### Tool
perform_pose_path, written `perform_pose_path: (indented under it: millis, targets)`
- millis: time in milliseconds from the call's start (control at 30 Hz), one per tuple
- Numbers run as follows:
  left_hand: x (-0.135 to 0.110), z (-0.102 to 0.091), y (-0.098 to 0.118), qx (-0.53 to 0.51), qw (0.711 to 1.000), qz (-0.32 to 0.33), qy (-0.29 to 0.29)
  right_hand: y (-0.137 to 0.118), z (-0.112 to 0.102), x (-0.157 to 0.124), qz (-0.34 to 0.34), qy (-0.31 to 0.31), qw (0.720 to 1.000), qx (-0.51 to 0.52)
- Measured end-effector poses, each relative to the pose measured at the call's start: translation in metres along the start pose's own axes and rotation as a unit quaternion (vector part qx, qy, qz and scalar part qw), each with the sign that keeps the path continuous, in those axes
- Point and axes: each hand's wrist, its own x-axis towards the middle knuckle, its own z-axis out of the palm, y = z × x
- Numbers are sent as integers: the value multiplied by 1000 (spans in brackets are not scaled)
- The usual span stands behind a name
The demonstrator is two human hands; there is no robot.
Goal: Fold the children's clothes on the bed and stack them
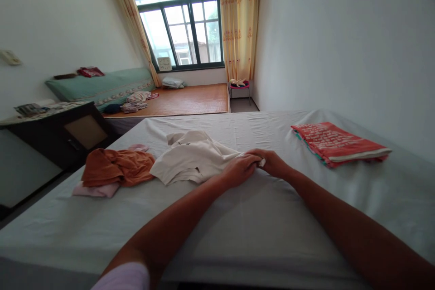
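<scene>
A crumpled cream-white garment lies on the white bed sheet in front of me. My left hand is closed on its near right edge. My right hand meets it there, fingers pinched on the same bit of white cloth. Both forearms stretch out over the sheet. To the left of the white garment lies an orange garment on top of a pale pink one.
A folded red cloth with white lettering lies at the bed's right side near the wall. A dark cabinet stands left of the bed. Beyond are a second bed with a woven mat, loose clothes, a small stool and a window.
</scene>
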Motion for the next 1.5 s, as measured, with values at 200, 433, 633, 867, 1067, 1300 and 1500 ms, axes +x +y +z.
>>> perform_pose_path:
  millis: [200, 433, 633, 867, 1067, 1300, 1500]
  targets:
    - [-6, -38, -28, 107, 990, -90, 11, 36, -30, -3, 221, 271, 917, 190]
    - [-28, -87, -88, 274, 915, -278, 106, 72, -90, -25, 206, 489, 848, -7]
    - [-49, -111, -121, 142, 909, -371, 128, 40, -65, -23, 61, 156, 967, -190]
    - [-48, -96, -112, -149, 946, -277, 77, 28, -14, -10, 22, -71, 965, -252]
    - [-38, -102, -116, -242, 887, -300, 255, 39, -62, -22, 106, 66, 984, -125]
    - [-66, -158, -129, -342, 754, -280, 487, 54, -105, -43, 196, 233, 947, 106]
    - [-86, -174, -127, -308, 772, -316, 457, 75, -100, -45, 236, 204, 943, -112]
